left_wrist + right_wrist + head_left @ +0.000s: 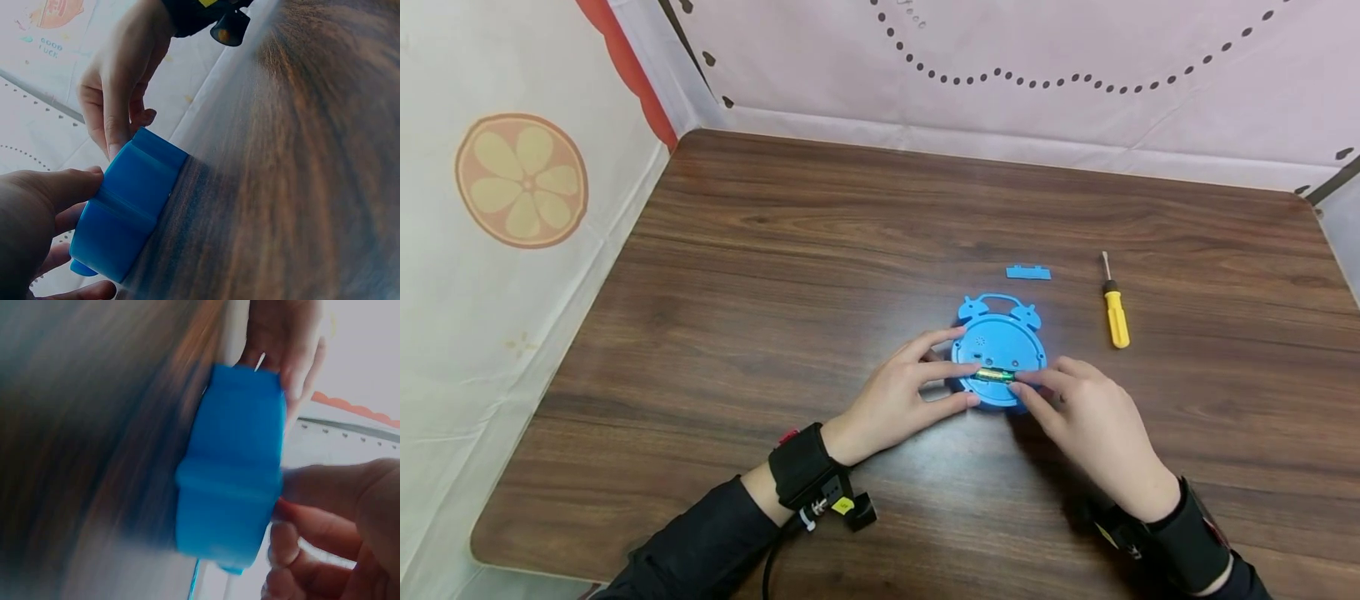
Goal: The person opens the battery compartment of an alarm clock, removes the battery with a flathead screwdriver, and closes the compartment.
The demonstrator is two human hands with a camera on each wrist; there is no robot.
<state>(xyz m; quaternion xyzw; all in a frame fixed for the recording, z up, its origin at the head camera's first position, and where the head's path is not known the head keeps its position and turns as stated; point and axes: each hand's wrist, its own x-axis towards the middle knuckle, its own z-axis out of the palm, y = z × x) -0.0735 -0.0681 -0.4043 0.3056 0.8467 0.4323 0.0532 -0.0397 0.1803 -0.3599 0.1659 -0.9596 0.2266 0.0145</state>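
A blue alarm clock (pixel 1000 335) lies face down on the table, its back and battery slot turned up. In the slot sits a green battery (pixel 995 375). My left hand (pixel 887 404) holds the clock by its left side, with one fingertip at the battery's left end. At the battery's right end, the thumb and forefinger of my right hand (pixel 1093 425) pinch it. Both wrist views show the clock's blue side wall (pixel 128 203); the battery is hidden there.
Beyond the clock lies a small blue battery cover (pixel 1028 272). A yellow-handled screwdriver (pixel 1117 318) lies to the right, tip pointing away. Printed cloth (pixel 1000 125) hangs along the back and left edges of the wooden table (pixel 790 275).
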